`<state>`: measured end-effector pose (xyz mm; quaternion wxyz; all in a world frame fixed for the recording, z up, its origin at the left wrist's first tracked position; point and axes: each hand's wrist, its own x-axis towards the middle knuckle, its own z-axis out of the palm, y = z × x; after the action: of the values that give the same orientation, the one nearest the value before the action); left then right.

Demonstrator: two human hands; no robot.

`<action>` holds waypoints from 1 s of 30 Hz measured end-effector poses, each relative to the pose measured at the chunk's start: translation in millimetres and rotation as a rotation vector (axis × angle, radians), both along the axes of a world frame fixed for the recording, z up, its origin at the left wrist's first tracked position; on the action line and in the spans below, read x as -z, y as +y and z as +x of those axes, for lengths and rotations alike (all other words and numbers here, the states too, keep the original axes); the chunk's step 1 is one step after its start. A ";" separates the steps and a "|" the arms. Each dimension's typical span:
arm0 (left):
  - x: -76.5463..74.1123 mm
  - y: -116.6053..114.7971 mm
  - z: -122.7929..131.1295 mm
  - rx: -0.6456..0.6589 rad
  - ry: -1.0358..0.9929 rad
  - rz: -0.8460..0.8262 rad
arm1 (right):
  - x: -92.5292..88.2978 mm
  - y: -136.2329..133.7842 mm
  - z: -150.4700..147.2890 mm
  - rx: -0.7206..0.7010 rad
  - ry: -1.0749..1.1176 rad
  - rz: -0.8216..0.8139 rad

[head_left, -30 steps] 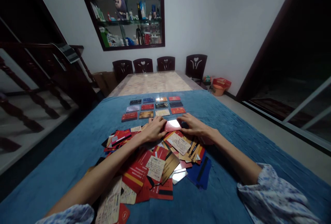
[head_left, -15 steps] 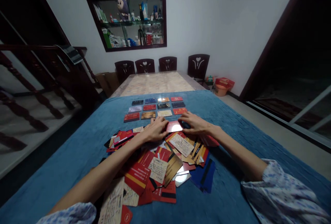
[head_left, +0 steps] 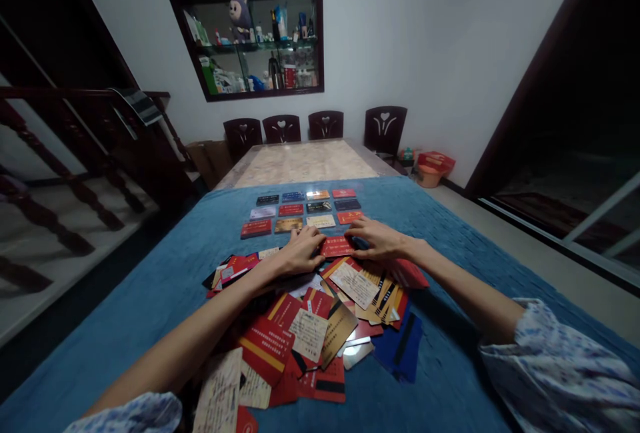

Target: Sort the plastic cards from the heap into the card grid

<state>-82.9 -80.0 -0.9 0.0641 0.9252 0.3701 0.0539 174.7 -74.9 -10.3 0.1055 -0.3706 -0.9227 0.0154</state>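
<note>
pinched at its ends between the left hand (head_left: pixel 301 251) and right hand (head_left: pixel 379 240), a red card (head_left: pixel 337 246) sits between the loose pile (head_left: pixel 310 334) and neat rows (head_left: pixel 291 210); even pressure from both sides should keep it square.

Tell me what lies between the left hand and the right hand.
A red card, printed side showing, lies between the left hand and the right hand in the head view.
</note>
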 end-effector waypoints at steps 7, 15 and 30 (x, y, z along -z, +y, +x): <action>-1.3 7.7 -9.7 -0.010 -0.005 0.012 | -5.2 10.8 -8.3 -0.032 -0.003 0.005; -7.4 21.6 -25.5 -0.042 0.022 0.051 | -13.4 25.2 -29.8 -0.040 -0.045 0.066; -22.0 50.9 -53.4 -0.164 0.074 0.074 | -28.6 63.7 -70.6 -0.013 -0.061 0.025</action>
<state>-136.3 -29.2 21.1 0.0115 0.8949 0.4444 0.0381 104.2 -11.2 18.3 0.0819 -0.3633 -0.9280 -0.0068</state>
